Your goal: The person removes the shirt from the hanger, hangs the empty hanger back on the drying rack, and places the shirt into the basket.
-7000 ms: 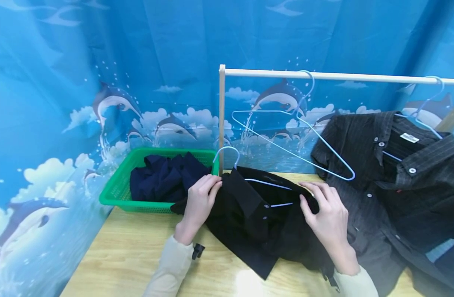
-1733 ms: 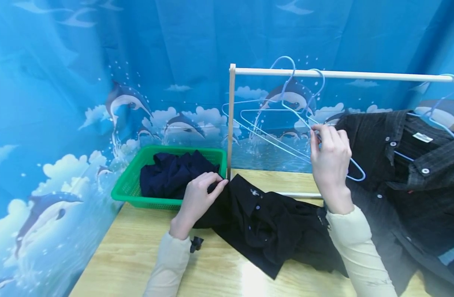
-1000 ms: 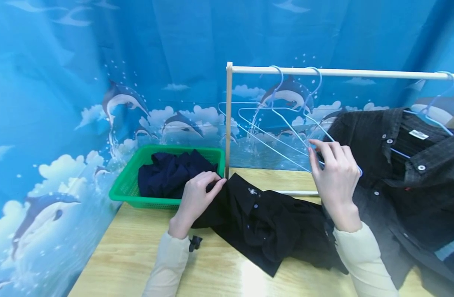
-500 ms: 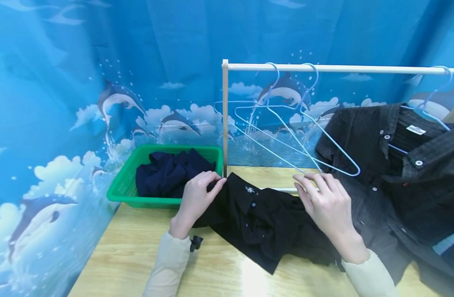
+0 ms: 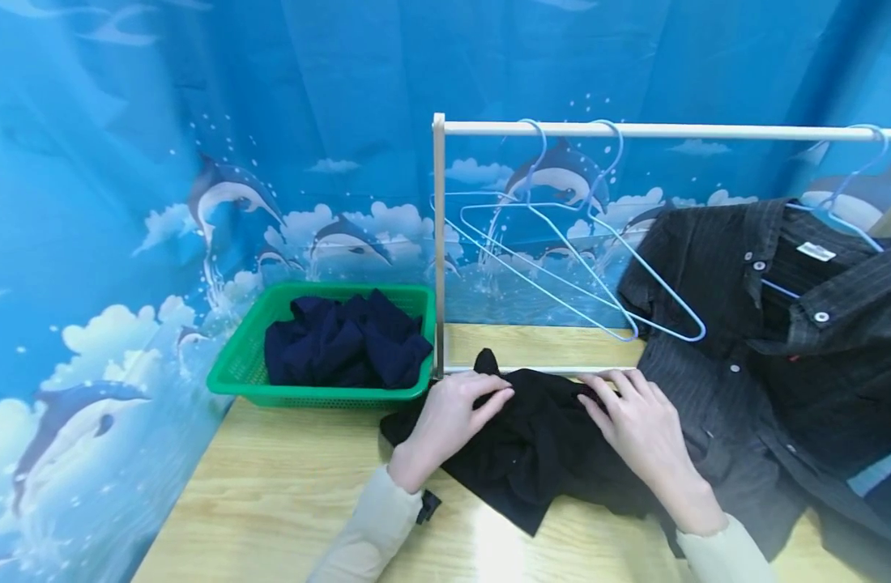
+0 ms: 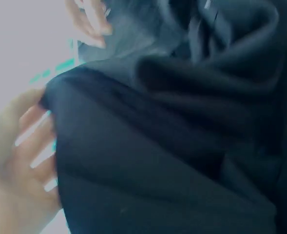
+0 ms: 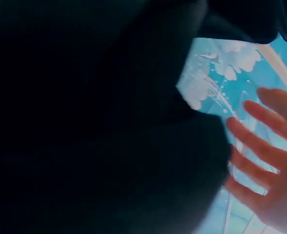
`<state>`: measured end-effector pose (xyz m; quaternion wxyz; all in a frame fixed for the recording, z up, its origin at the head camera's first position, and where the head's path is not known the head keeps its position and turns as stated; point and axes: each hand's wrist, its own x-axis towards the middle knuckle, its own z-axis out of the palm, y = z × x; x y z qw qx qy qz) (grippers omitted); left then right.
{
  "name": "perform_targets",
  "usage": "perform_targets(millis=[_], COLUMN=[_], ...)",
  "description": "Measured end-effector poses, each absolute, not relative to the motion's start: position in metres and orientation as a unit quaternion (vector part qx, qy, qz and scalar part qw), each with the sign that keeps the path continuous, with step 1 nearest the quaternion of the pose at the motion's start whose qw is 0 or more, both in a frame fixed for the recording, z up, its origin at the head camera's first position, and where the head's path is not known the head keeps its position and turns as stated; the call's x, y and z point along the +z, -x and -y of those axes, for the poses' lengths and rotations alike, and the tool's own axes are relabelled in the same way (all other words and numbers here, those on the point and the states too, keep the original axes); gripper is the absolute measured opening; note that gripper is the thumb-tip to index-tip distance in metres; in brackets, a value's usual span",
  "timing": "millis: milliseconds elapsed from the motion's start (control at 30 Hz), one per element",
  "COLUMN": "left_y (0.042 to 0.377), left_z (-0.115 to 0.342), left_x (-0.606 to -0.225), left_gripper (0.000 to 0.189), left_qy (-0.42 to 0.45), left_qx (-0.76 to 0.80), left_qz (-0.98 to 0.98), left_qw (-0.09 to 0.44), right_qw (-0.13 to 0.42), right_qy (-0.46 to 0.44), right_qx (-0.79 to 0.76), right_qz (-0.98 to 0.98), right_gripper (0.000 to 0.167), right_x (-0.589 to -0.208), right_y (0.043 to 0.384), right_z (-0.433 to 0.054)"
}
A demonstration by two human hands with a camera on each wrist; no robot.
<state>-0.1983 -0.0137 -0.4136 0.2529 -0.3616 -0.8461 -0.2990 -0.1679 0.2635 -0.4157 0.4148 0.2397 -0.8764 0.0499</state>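
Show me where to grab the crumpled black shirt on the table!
I'd pinch the black shirt at two spots, well apart, along its far edge, reaching over from the near side. It lies limp on the table, so one spot alone might let it sag. That edge is bunched, with a tip poking up by the left grip, so it should pinch easily.

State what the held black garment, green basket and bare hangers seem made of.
Black garment: likely matte cloth, softly folded. Green basket: probably plastic, slightly glossy, with perforated walls. Bare hangers: perhaps coated wire, thin, smooth and blue; plastic is possible.
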Motion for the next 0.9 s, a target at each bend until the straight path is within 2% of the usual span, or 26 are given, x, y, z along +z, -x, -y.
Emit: perform_targets(millis=[133,300,367,433,533,633,767,900], left_y=[0.192,0.186,0.184,0.184,0.186,0.187,0.185,0.182], left_z=[-0.003,-0.009,-0.009,-0.008,-0.002,0.007,0.027,0.047], left_x=[-0.43,-0.453,-0.457,-0.456,-0.448,-0.436,-0.425,-0.422], left_gripper=[0.022,0.033,0.037,0.037,0.031,0.017,0.02,0.019], left_qy=[0.407,0.399,0.392,0.397,0.407,0.393,0.325,0.246], left_qx=[-0.206,-0.084,-0.067,-0.069,-0.107,-0.159,-0.204,-0.206], left_qz=[0.875,0.913,0.917,0.914,0.907,0.905,0.917,0.93], left_qw=[0.162,0.014,-0.027,-0.041,-0.02,0.026,0.11,0.179], right_qw=[0.324,0.163,0.128,0.125,0.133,0.116,0.083,0.083], right_qy=[-0.219,-0.228,-0.233,-0.238,-0.242,-0.242,-0.227,-0.213], right_qx=[0.014,0.002,0.007,0.018,0.048,0.091,0.094,0.044], right_qz=[0.92,0.96,0.964,0.963,0.96,0.959,0.966,0.973], right_gripper=[0.045,0.048,0.046,0.045,0.05,0.066,0.096,0.112], right_x=[-0.434,-0.456,-0.46,-0.461,-0.456,-0.448,-0.442,-0.445], right_y=[0.169,0.163,0.161,0.16,0.158,0.156,0.153,0.159], right_z=[-0.27,-0.272,-0.273,-0.274,-0.28,-0.29,-0.307,-0.317])
